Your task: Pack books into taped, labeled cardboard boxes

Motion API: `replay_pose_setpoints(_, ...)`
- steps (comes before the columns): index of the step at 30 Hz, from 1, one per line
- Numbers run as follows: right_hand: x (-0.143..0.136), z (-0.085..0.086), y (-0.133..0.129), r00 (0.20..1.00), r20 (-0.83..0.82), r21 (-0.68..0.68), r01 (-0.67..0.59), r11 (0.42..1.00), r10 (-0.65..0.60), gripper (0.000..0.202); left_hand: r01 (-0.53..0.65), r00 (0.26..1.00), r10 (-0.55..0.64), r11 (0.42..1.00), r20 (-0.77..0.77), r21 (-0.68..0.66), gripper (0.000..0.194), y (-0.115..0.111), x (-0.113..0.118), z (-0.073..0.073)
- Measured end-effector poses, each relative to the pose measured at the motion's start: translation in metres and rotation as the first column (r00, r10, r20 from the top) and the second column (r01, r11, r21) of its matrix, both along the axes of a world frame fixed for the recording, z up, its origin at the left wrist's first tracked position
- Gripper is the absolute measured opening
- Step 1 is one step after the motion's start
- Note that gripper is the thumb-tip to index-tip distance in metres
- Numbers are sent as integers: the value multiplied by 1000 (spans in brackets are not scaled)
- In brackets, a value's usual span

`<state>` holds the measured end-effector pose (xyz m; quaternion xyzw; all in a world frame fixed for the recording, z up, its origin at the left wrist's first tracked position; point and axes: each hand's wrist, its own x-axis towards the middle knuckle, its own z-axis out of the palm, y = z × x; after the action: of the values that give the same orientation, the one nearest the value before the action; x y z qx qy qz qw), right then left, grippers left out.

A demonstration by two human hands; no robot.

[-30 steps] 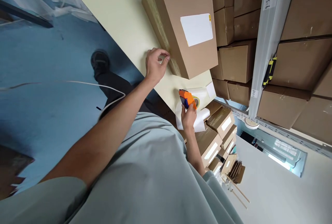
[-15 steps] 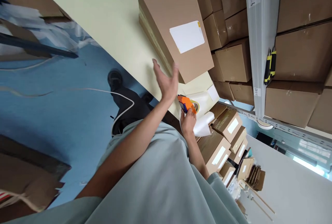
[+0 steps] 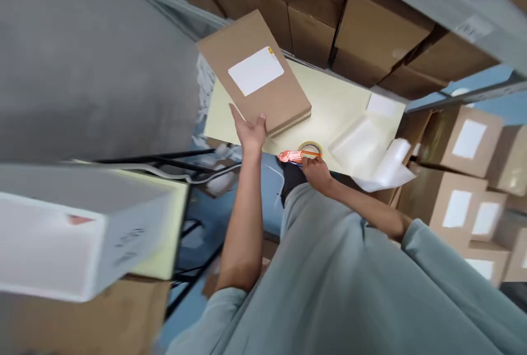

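Observation:
A brown cardboard box point(image 3: 272, 105) with a white label point(image 3: 256, 71) on its top lies on the pale yellow table point(image 3: 333, 91). My left hand point(image 3: 251, 133) is at the box's near edge, thumb and fingers spread; whether it touches the cardboard I cannot tell. In my right hand point(image 3: 317, 173) is an orange tape dispenser point(image 3: 290, 156), its fingers wrapped round the handle. A roll of tape point(image 3: 310, 149) shows on the dispenser. The dispenser is held at the table's near edge, apart from the box.
White wrapping sheet point(image 3: 382, 163) lies crumpled at the table's right end. Labelled cartons point(image 3: 465, 141) are stacked to the right. Shelved boxes point(image 3: 382, 20) stand behind the table. A white box point(image 3: 53, 234) sits on another surface at left, with a cable point(image 3: 164, 171) beside it.
My view has swung round, bringing the white box into sight at left. The dispenser now points left, and my left hand stays spread beside the cardboard box.

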<state>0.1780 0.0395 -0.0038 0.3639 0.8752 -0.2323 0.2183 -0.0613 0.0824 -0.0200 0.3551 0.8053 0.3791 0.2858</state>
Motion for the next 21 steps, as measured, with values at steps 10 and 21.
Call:
replay_pose_setpoints(10, -31, 3, -10, 979, -135, -153, 129, 980, -150, 42, 79, 835, -92, 996, -543, -48, 95, 71, 75, -6)
replay_pose_setpoints(21, 45, 21, 34, 1000, -10, -67, 5, 998, -6, 43, 14, 928, -149, 929, -340, -369, 99, 76, 85, 25)
